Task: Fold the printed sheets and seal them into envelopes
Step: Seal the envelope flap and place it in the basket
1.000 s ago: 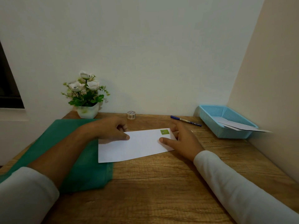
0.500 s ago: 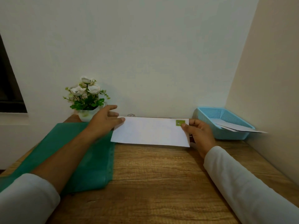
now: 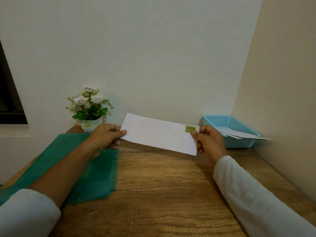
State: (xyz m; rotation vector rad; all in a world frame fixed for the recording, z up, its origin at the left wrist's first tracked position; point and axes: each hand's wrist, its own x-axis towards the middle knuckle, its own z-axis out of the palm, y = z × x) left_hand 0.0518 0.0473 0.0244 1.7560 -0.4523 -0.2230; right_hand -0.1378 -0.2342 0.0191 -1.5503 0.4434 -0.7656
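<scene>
A white envelope [image 3: 159, 132] with a green stamp [image 3: 190, 129] at its right end is held up in the air above the wooden desk [image 3: 162, 185], tilted down to the right. My left hand [image 3: 106, 135] pinches its left end between thumb and fingers. My right hand [image 3: 210, 141] pinches its right end just below the stamp. The envelope's back face is hidden from me.
A green plastic folder [image 3: 92, 170] lies on the desk's left side under my left forearm. A white pot of white flowers [image 3: 89, 106] stands at the back left. A blue basket [image 3: 232, 130] holding white envelopes [image 3: 246, 135] sits at the back right by the side wall.
The envelope went from lying flat on the desk to being lifted by both hands. It now hangs higher and tilted, and it hides the pen and small tape roll at the back.
</scene>
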